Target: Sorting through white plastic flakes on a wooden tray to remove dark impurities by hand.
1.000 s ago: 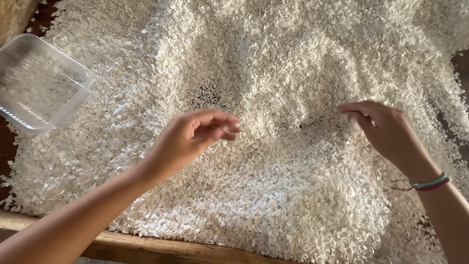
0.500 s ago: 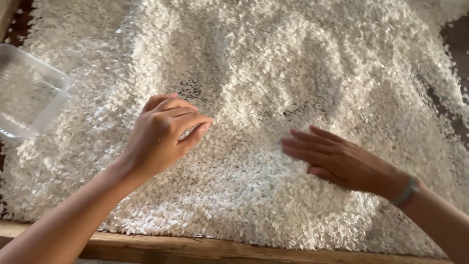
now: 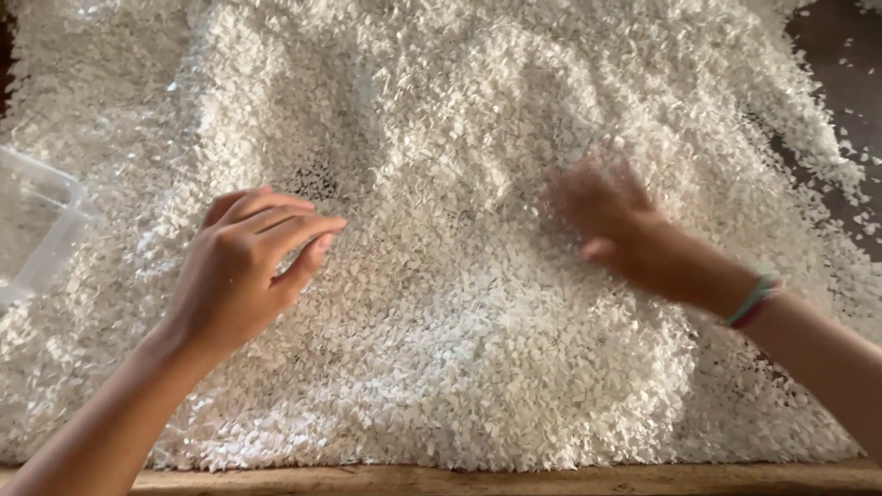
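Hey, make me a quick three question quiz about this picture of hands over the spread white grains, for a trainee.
1. True or false: the left hand grips the clear plastic container.
2. Which wrist wears the coloured bands?
3. What borders the white grains along the near edge? A) metal rail B) wooden edge C) cloth

Key: 1 false, it hovers apart from the container. 2 the right hand side. 3 B.

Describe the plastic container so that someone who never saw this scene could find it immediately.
A wide bed of white rice covers the surface. Follow its left edge, past the left hand, to the picture's border: the container rests there, partly cut off. It is the only clear, rounded-corner box among loose grains.
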